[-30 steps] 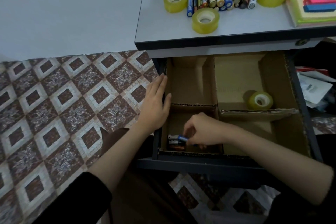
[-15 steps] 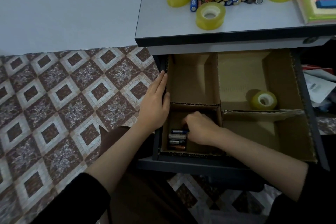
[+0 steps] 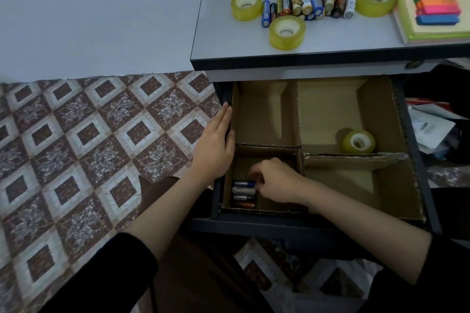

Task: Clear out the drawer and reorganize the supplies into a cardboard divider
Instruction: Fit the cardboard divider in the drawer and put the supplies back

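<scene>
Cardboard divider [image 3: 299,119]: its near-left cell holds four batteries [image 3: 243,194], axes left-right; right hand [image 3: 277,181] curled there, grip unclear; left hand [image 3: 216,146] flat on the drawer [image 3: 254,220] edge.

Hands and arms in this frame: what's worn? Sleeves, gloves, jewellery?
The left hand and right hand are bare: no gloves, rings or watch visible. The left sleeve and right sleeve are black, leaving the forearms uncovered.
</scene>
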A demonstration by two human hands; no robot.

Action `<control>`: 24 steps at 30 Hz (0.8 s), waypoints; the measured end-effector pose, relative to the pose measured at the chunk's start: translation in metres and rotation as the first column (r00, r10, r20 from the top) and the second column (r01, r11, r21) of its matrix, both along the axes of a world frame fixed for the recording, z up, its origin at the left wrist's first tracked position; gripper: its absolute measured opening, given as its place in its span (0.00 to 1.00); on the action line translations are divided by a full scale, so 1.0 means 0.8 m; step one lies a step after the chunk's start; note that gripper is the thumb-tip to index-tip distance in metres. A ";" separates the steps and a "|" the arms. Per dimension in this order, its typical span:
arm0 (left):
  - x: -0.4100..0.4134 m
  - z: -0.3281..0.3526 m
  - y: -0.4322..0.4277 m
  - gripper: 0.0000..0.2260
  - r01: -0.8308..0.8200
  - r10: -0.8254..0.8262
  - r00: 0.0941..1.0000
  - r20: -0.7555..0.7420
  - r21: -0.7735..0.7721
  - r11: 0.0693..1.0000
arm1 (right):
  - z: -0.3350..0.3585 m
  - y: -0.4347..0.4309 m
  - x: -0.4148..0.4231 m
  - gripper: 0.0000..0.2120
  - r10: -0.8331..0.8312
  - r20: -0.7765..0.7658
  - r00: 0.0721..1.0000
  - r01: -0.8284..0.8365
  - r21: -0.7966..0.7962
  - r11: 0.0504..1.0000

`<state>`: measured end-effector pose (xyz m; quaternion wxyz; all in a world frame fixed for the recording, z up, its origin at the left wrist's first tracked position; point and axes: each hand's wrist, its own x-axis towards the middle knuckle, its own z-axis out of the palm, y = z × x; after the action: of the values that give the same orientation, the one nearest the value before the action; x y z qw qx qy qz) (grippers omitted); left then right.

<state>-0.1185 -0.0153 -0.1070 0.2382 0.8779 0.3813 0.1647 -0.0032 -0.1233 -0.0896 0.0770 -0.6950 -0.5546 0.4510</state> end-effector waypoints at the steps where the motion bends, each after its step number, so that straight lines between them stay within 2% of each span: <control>1: 0.000 0.000 0.001 0.22 -0.002 0.002 1.000 -0.004 0.005 1.000 | 0.006 -0.003 0.001 0.17 -0.002 -0.019 1.000 0.003 0.036 0.999; 4: -0.001 0.004 0.004 0.22 -0.008 0.008 0.999 -0.040 0.018 1.000 | 0.026 -0.013 0.008 0.06 -0.021 -0.044 0.999 0.027 0.157 0.987; 10: 0.008 0.048 0.025 0.23 0.033 -0.034 0.961 -0.276 -0.010 0.999 | 0.084 -0.022 0.049 0.05 -0.058 0.002 0.998 0.054 0.310 0.949; 18: 0.054 0.157 0.051 0.11 0.105 -0.094 0.990 -0.105 0.102 0.989 | 0.170 -0.009 0.159 0.07 -0.330 0.104 0.938 0.232 0.518 0.823; 24: 0.105 0.203 0.086 0.11 0.145 -0.117 0.986 -0.119 0.262 0.954 | 0.212 0.026 0.218 0.03 -0.366 0.343 0.865 0.130 0.551 0.824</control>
<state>-0.0344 0.0539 0.0552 0.1071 0.9327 0.3079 0.1540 0.1714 -0.1022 0.0803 0.1920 -0.7995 -0.5590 0.1071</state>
